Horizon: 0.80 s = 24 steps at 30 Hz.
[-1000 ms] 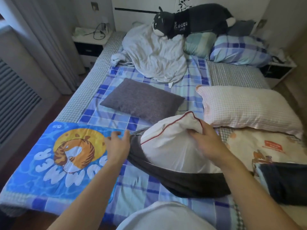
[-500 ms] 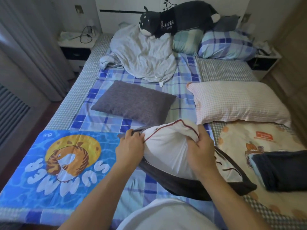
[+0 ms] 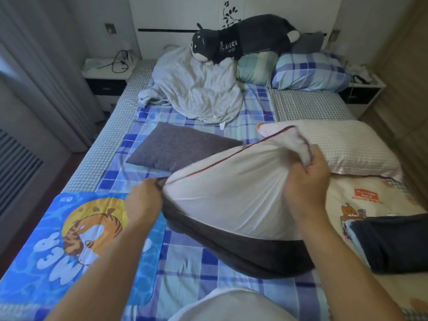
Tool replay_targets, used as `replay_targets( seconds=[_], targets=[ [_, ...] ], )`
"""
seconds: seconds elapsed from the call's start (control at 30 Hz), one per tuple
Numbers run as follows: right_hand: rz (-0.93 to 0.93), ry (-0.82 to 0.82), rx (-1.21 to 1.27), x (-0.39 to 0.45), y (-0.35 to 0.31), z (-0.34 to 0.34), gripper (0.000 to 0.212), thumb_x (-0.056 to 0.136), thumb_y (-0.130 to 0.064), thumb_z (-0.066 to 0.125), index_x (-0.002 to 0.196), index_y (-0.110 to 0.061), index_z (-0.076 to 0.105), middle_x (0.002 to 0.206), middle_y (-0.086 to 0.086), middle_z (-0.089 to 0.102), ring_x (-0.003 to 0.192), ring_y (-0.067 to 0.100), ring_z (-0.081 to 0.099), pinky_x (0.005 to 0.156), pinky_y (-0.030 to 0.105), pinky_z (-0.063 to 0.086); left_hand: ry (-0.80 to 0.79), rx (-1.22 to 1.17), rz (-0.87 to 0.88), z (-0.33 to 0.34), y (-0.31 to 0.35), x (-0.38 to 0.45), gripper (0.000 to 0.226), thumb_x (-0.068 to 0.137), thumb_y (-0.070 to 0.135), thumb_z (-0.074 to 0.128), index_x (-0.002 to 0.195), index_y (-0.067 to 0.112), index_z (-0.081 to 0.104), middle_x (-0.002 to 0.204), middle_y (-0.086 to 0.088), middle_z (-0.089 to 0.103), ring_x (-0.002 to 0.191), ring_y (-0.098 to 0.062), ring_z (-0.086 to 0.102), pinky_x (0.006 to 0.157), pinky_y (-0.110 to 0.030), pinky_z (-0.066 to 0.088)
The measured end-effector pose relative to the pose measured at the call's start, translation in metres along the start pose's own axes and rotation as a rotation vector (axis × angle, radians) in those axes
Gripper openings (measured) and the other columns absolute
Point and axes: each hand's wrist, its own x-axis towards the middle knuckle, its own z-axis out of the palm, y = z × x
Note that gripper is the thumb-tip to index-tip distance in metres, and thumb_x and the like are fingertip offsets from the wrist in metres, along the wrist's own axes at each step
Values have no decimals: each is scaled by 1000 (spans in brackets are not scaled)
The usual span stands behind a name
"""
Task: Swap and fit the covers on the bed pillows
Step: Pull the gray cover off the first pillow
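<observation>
A white pillow (image 3: 231,195) with red piping is held above the bed, its lower part sitting inside a dark grey cover (image 3: 250,253). My left hand (image 3: 143,202) pinches the cover's edge at the pillow's left corner. My right hand (image 3: 305,184) grips a bunched corner of the white pillow at the right. A grey pillow (image 3: 180,147) lies flat behind, and a pink-checked pillow (image 3: 347,147) lies to the right.
A blue tiger-print cover (image 3: 69,242) lies flat at the left. A cream cartoon-print cloth (image 3: 361,205) and dark fabric (image 3: 393,244) lie at the right. A crumpled white sheet (image 3: 196,89), a plaid pillow (image 3: 310,72) and a black plush toy (image 3: 243,40) sit by the headboard. Nightstands flank the bed.
Both hands have raised the white pillow and spread apart. My left hand went from the bed to the cover's edge; my right hand pulled the pillow corner up and to the right.
</observation>
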Motion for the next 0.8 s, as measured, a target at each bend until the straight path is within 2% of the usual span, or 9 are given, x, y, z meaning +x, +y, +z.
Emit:
replay_targets(
  seconds=[0.1, 0.17, 0.23, 0.33, 0.43, 0.53, 0.63, 0.7, 0.8],
  targets=[
    [73, 225, 67, 37, 3, -24, 5, 99, -23, 55, 104, -23, 58, 92, -15, 61, 78, -14, 57, 79, 12, 49, -120, -404, -393, -2, -60, 28, 33, 99, 17, 52, 126, 3, 63, 117, -21, 67, 103, -38, 67, 72, -37, 56],
    [204, 157, 22, 60, 37, -27, 18, 98, -29, 55, 114, -22, 61, 102, -8, 65, 93, 4, 60, 90, 28, 50, -142, -837, -560, 11, -79, 42, 46, 100, 40, 49, 130, 8, 61, 126, -12, 66, 111, -34, 66, 77, -37, 56],
    [507, 20, -12, 55, 96, -21, 21, 98, -24, 53, 117, -20, 62, 104, 1, 66, 91, 18, 58, 80, 36, 51, -128, -1122, -608, 37, -92, 63, 55, 90, 58, 50, 121, 17, 67, 118, -4, 73, 106, -25, 70, 77, -36, 56],
    [1001, -118, -29, 4, 215, -23, 30, 92, 2, 51, 119, -6, 62, 89, 15, 62, 67, 23, 52, 47, 30, 47, -161, -1084, -443, 19, -49, 33, 48, 92, 55, 48, 108, 16, 71, 107, -5, 74, 97, -23, 70, 78, -35, 53],
    [1096, -236, -228, -42, 272, -29, 47, 87, -3, 57, 134, -10, 59, 107, 17, 66, 83, 33, 63, 69, 40, 54, -175, -684, -171, 27, -26, -14, 40, 105, 37, 36, 99, 10, 65, 98, -10, 68, 94, -29, 64, 88, -43, 51],
    [556, -12, -575, -48, 192, -15, 38, 94, -1, 52, 131, -2, 56, 134, 24, 53, 120, 39, 53, 102, 46, 44, -184, -704, -221, 63, -31, -38, 55, 100, 50, 30, 93, 10, 67, 95, -13, 72, 98, -32, 68, 94, -53, 51],
    [-131, 0, -421, -48, 124, 6, 33, 92, 1, 56, 124, -7, 58, 131, 12, 52, 123, 25, 48, 103, 34, 40, -142, -778, -359, 77, -10, -61, 50, 105, 42, 31, 87, 8, 63, 85, -9, 68, 91, -31, 66, 90, -47, 50],
    [-358, -465, -624, -55, 126, 24, 34, 95, -23, 55, 126, -11, 59, 131, 7, 54, 124, 25, 47, 106, 33, 34, -73, -825, -407, 77, 10, -82, 46, 107, 38, 31, 90, 6, 60, 84, -6, 63, 84, -26, 60, 83, -39, 42],
    [-165, -1180, -1099, -85, 161, 29, 78, 89, -68, 42, 152, -23, 34, 161, 10, 24, 149, 33, 16, 123, 44, 6, 35, -855, -454, 78, 18, -96, 44, 108, 36, 30, 91, 5, 55, 84, -5, 58, 84, -27, 53, 83, -37, 36]
  ],
)
